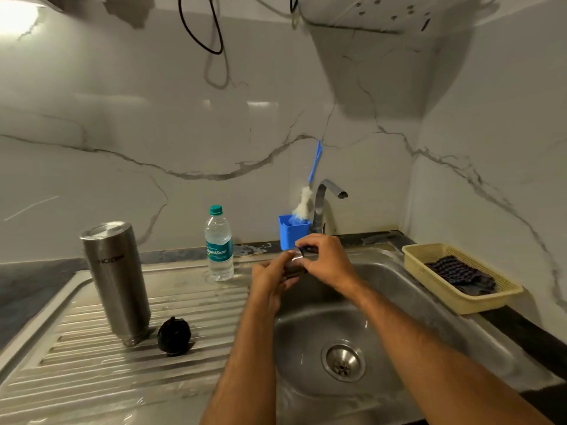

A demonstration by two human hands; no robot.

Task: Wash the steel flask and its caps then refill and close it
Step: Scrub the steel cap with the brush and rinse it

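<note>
A person stands at a steel sink (478,335), both forearms reaching out over the basin. The left hand (270,276) and right hand (325,260) meet above the basin's far left edge, and together they hold a small steel cap (294,265): the left fingers curl under and round it, the right fingers pinch its upper rim. The steel flask (115,280) stands upside down on the ribbed drainboard (76,366) to the left, well apart from the hands, its base uppermost. Just right of the flask's foot lies a black cap (174,335), near the middle of the drainboard. Farther back, a clear plastic water bottle (218,243) with a green lid stands at the drainboard's far edge. A blue holder (291,233) with a blue-handled brush (308,191) sits against the marble wall, just beside the tap (325,199), whose spout points right over the basin. On the tabletop at the sink's right edge rests a cream basket (454,297) holding a dark cloth (460,276). The basin's near half, around the drain (343,361), lies open between the arms.
</note>
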